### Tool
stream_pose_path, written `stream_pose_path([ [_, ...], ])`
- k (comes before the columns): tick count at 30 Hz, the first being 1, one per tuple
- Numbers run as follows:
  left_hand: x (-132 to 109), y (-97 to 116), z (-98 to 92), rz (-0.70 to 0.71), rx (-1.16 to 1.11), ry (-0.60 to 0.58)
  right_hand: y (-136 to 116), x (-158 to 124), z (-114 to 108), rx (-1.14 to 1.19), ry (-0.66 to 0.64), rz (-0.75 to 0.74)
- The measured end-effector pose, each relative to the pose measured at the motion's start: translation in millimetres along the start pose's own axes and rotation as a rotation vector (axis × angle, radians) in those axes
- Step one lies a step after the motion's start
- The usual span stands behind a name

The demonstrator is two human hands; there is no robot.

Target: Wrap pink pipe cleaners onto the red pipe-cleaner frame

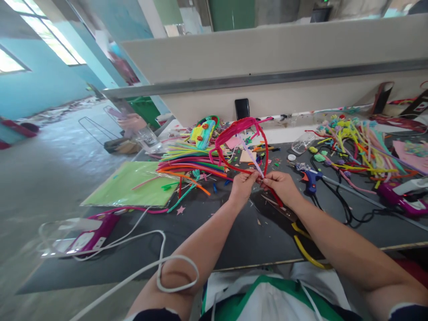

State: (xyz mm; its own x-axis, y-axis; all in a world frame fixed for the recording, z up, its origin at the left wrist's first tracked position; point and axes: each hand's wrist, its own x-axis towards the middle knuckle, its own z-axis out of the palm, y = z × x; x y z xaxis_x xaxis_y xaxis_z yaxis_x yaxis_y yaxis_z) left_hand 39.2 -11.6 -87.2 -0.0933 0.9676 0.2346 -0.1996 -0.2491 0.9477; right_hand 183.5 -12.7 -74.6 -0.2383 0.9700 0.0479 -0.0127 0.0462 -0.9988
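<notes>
Both my hands meet above the front middle of the dark table. My left hand (pixel 243 189) pinches the lower end of a loop of red and pink pipe cleaners (pixel 219 145). On the same spot my right hand (pixel 278 185) is closed too, thumb and fingertips pressed together. A pale lilac pipe cleaner (pixel 252 158) runs up from the fingertips through the loop. A red end sticks out below the right hand. Under that hand lie scissors with yellow handles (pixel 309 254), partly hidden by the forearm.
Left of my hands lies a bundle of coloured pipe cleaners (pixel 190 160) near a green plastic-wrapped sheet (pixel 117 185). A blue glue gun (pixel 311 178) sits at right. Purple power strips (pixel 100 232) with cables lie at both sides. A phone (pixel 242 108) leans on the back panel.
</notes>
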Motion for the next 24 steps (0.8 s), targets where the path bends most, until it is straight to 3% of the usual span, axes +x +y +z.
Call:
stream_pose_path([
  [15,-0.3,-0.6,0.6,-0.027,-0.004,0.017,-2.4,-0.6,1.9,-0.013,0.029,0.003],
  [24,4.1,5.4,-7.7,-0.023,-0.232,-0.118,-3.5,3.4,-3.1,0.104,0.001,-0.063],
])
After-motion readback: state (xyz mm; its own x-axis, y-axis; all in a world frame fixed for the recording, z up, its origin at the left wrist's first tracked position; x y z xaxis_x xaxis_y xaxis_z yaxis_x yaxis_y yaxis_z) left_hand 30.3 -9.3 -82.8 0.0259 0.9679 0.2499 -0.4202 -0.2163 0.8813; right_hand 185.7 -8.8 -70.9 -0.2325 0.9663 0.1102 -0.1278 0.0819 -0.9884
